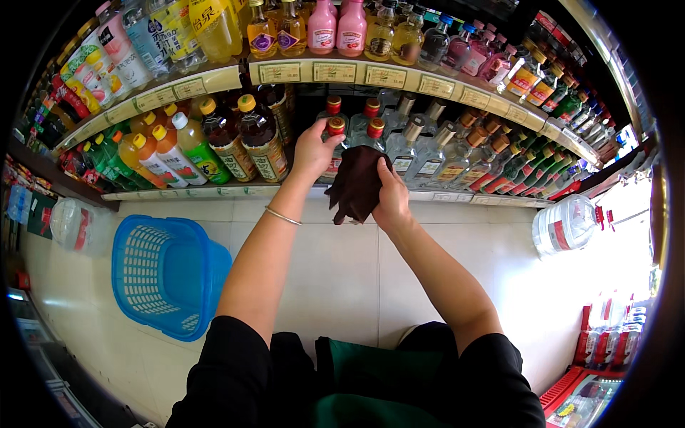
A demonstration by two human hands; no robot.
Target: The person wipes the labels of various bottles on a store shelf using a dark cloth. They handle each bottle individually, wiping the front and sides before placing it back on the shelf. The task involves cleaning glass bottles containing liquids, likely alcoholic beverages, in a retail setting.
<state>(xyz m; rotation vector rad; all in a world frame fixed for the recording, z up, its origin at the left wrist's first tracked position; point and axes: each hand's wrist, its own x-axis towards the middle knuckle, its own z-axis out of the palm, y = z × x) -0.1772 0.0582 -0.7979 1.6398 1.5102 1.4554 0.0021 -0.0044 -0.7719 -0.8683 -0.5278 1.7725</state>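
1. Standing over a pale tiled floor (339, 285), shelving (360, 73) spans the upper view, packed with bottles in two tiers.
2. A blue basket (211, 260) with slotted sides sits on the floor, left of the forearms.
3. A large clear jug (560, 230) is at far right, near the shelving's foot.
4. A dark brown cloth (359, 184) hangs bunched before the lower tier, grasped by the right hand (394, 198), thumb on top.
5. The left hand (314, 151) has its fingertips at a red-capped bottle (336, 128) on that tier; whether they clench it, I cannot tell.
6. A thin bangle (283, 215) circles the left wrist.
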